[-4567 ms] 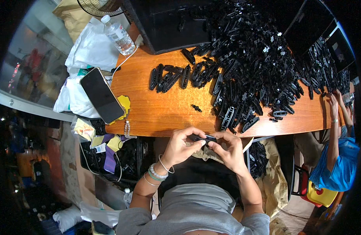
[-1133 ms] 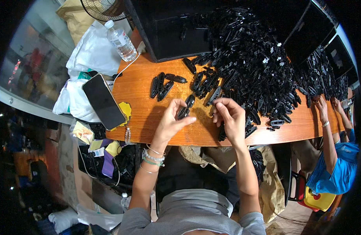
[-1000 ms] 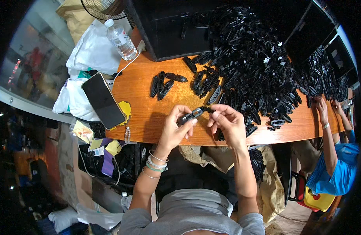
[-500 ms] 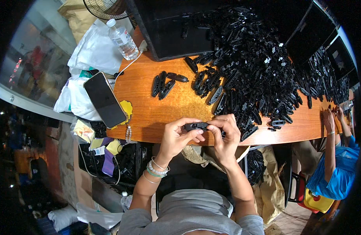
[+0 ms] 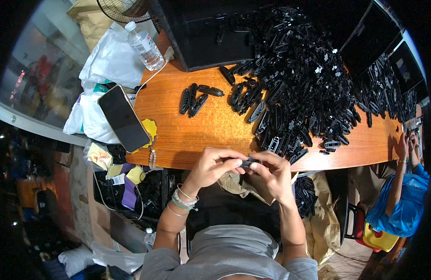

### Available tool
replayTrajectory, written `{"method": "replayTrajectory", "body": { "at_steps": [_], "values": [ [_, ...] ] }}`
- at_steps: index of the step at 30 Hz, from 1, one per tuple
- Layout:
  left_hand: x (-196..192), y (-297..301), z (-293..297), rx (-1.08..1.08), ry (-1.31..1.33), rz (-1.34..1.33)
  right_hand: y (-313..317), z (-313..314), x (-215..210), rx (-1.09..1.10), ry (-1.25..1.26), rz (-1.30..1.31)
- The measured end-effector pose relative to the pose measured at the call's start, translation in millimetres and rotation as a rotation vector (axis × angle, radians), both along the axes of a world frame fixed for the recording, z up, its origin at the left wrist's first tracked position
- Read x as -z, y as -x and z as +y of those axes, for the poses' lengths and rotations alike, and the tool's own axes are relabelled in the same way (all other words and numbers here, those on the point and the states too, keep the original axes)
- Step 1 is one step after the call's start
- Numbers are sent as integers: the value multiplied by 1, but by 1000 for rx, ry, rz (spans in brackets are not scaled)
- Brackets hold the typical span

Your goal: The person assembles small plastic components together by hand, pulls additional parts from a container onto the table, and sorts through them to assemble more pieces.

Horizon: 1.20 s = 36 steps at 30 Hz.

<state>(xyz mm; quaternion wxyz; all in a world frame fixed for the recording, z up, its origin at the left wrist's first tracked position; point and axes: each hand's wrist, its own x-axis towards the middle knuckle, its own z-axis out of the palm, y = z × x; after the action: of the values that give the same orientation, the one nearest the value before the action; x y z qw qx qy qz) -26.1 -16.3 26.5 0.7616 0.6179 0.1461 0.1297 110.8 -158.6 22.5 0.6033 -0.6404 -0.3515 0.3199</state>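
Between my two hands is a small, long black plastic part point(image 5: 247, 162), held at the table's front edge. My left hand point(image 5: 210, 167) pinches one end with thumb and fingers. At the other end, my right hand point(image 5: 275, 176) grips it with its thumb pressed on the part. Fingers cover much of it, so its exact shape is hidden. Beyond my hands, a big heap of similar black plastic parts point(image 5: 299, 84) spreads over the right side of the table. A few separate black pieces point(image 5: 197, 103) lie together on the bare wood to the left.
A smartphone point(image 5: 124, 119) rests at the table's left edge, near a water bottle point(image 5: 145, 46) and a white cable point(image 5: 152, 77). Behind stands a black bin point(image 5: 201, 42). At far right a co-worker in blue point(image 5: 402, 200) works at the same table. Brown sacking point(image 5: 320, 224) hangs below.
Both my hands have come slightly nearer to my body and rolled closer together, covering more of the black part. The co-worker's hands have shifted at the far right.
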Motion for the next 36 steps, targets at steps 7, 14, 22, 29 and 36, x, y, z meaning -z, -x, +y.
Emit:
{"method": "replayTrajectory", "body": {
  "at_steps": [7,14,22,29,36],
  "values": [
    [2,-19,64,-545,-931,314,-4,-50,-15,-105,345,-373],
    [21,-30,99,-633,-1333,584,-59,36,-25,148,36,-818],
    [25,-24,62,-537,-1244,437,-145,147,15,241,346,-1404],
    [27,-16,53,-518,-1116,376,-138,159,11,82,541,-1477],
    [26,-16,37,-616,-868,164,-141,146,9,182,301,-1358]
  ]
}}
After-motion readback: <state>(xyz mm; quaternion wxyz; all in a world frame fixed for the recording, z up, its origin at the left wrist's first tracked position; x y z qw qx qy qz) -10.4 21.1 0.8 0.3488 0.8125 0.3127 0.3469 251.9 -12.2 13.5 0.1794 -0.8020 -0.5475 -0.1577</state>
